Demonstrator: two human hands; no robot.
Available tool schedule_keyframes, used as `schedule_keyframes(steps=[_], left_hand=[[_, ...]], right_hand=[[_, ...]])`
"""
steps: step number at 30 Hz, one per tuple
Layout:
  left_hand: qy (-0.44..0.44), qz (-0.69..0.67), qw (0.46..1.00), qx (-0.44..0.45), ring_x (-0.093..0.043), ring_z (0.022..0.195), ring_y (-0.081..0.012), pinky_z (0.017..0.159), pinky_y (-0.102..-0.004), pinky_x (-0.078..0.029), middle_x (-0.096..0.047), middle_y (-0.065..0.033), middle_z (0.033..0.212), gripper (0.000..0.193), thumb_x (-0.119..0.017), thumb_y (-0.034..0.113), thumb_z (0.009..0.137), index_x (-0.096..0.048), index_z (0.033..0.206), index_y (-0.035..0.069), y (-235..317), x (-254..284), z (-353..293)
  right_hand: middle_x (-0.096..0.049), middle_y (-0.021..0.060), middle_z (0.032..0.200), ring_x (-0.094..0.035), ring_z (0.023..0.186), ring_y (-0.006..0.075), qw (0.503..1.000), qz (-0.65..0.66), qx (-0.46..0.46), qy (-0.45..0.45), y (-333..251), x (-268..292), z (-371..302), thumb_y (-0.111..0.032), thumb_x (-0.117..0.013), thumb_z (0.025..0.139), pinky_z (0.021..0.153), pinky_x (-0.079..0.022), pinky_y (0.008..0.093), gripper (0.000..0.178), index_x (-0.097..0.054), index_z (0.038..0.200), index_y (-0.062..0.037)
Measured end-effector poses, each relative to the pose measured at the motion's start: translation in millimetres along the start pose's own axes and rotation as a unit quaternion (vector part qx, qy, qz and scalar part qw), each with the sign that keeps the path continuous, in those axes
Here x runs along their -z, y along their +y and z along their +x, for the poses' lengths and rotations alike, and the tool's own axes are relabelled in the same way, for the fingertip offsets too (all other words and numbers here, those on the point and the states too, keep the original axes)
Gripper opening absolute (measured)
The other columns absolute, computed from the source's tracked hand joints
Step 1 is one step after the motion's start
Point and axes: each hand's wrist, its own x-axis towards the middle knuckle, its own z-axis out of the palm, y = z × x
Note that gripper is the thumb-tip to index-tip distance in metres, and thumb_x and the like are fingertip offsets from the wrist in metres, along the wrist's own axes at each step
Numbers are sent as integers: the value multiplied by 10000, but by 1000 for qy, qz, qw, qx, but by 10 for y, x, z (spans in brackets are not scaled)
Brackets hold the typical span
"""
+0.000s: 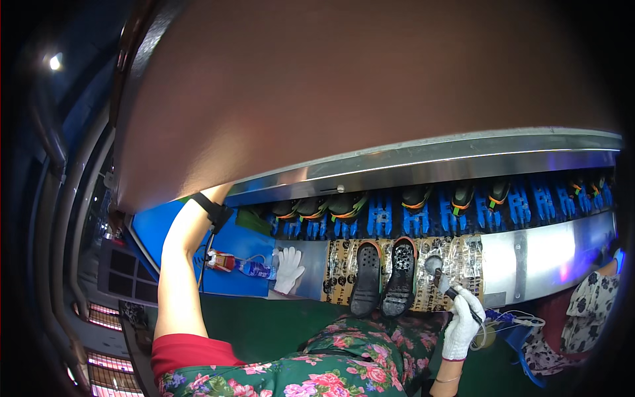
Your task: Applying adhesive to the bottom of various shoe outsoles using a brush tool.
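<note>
My left arm (185, 264), with a black band at the wrist, reaches up under the brown hood (370, 86), which hides the hand. A white knitted glove covers my right hand (461, 327), closed round a brush (451, 290) with a dark handle. Its tip is beside a small round grey cup (433, 264). Left of that, two dark shoe soles lie side by side, toes away from me: the left sole (366, 278) has a dotted pattern, and the right sole (399, 278) looks wet or glossy with an orange edge. Printed tape (339, 271) covers the ledge beneath them.
Beyond the ledge, a conveyor with blue racks (380, 215) carries several dark shoe uppers (349, 206) under the hood's metal edge (423, 162). A spare white glove (288, 270) and a blue-labelled bottle (256, 269) lie left. Another person's patterned sleeve (589, 304) shows at right.
</note>
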Motion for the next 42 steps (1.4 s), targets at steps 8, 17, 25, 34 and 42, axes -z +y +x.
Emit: schedule_keyframes(steps=[8,17,25,34,42], left_hand=[[-246,-79,954,-152,-358,1469,-371,1249,-557,-208,-470,-251,1493,856,-430,748,982,-588,1446,46,429,641,-128],[-193,-81,956,-205,-397,1437,-364,1234,-558,-243,-489,-246,1473,806,-452,690,999,-556,1468,42,919,262,48],[-155,-95,959,-219,-432,1410,-358,1221,-558,-274,-506,-241,1455,765,-472,637,1014,-528,1487,38,1015,167,152],[-116,-117,963,-214,-471,1379,-351,1207,-559,-309,-526,-236,1436,724,-495,578,1031,-497,1508,34,1137,194,343],[-88,-128,967,-201,-505,1351,-344,1194,-560,-340,-543,-231,1418,693,-515,526,1047,-469,1527,30,1041,127,189]], right_hand=[[-746,125,1067,-616,779,101,997,-30,10,75,-67,-80,-190,-24,-708,861,667,-471,213,226,-747,1071,50],[-744,117,1045,-560,701,86,992,-18,17,120,84,-110,-345,-2,-694,865,633,-446,215,236,-739,1088,57],[-744,105,1038,-596,739,90,994,-35,15,104,36,-214,-394,-9,-708,855,640,-454,213,236,-750,1081,46],[-753,113,1048,-616,769,95,994,-36,5,99,-54,-253,-484,1,-725,857,656,-469,211,223,-752,1073,46],[-758,123,1073,-635,779,104,996,-32,5,87,-15,-155,-477,-1,-722,863,661,-481,210,222,-750,1079,40]])
